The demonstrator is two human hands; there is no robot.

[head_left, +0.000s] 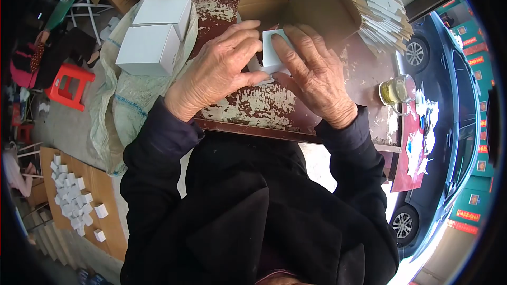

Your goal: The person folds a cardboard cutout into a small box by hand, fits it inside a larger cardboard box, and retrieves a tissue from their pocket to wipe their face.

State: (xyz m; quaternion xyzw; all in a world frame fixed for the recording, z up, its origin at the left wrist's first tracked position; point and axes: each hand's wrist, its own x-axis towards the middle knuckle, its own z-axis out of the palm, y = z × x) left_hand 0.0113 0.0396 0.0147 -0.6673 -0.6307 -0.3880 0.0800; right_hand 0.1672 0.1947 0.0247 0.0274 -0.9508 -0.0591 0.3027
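Note:
Between my hands is a small white box (271, 55) above the worn red table. My right hand (319, 74) is closed on it, fingers over its top and right side and thumb at its lower edge. My left hand (219, 68) is at the box's left side, fingers curved and apart from the thumb. A white edge shows in that gap; whether these fingertips touch the box I cannot tell. Just behind my hands an open carton (322, 8) stands with its brown flaps up; its lower part is hidden.
Two larger white boxes (148, 50) rest on a woven sack (108, 111) at left. Flat cartons (380, 8) are stacked at the back right. A glass mug (396, 91) stands near the table's right edge. Several small white boxes (71, 195) lie on a board, lower left, near a red stool (71, 87).

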